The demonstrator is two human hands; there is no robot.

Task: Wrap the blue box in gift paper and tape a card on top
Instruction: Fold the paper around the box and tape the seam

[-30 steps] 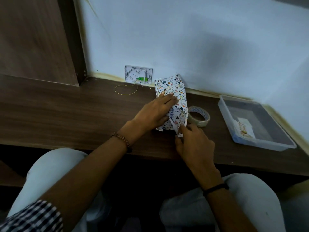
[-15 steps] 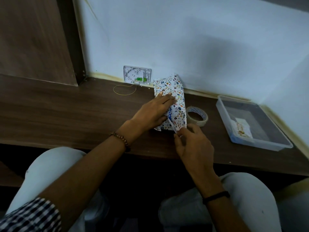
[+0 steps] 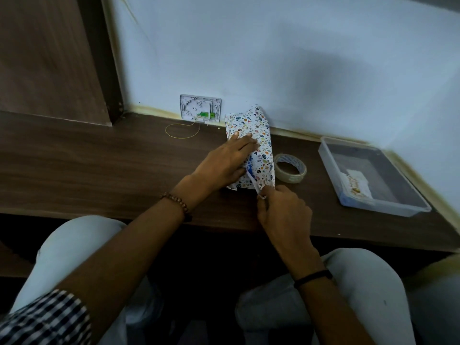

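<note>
1. While the left hand [image 3: 224, 163] lies flat with straight fingers, pressing the gift paper [image 3: 251, 125] onto the parcel top, the right hand [image 3: 283, 207] pinches the near-end flap [image 3: 255, 181]. The hands are apart, both on the parcel.
2. Change over the last second: the right hand has drawn the flap back toward the person. A sliver of the blue box [image 3: 249, 163] now shows between the left fingertips and the flap, where only paper showed before. The left hand has barely shifted.
3. Reading: the near end is not closed. The fold looks re-pulled taut ahead of taping. The far end, beyond the left hand, is loosely bunched. Card step not begun.
4. Wall [image 3: 298, 58]: pale, beyond both hands, with the parcel's far end close against it.
5. Tabletop [image 3: 99, 170]: dark wood grain, under both hands.
6. Clear tray [image 3: 331, 170]: well right of the right hand, with the card [image 3: 357, 186] lying inside.
7. Tape roll [image 3: 290, 168]: lying flat, just beyond the right hand and just beside the parcel. Contact unclear.
8. Socket plate [image 3: 200, 107] and a thin yellow wire loop [image 3: 181, 131]: beyond the left hand, at the wall foot.
</note>
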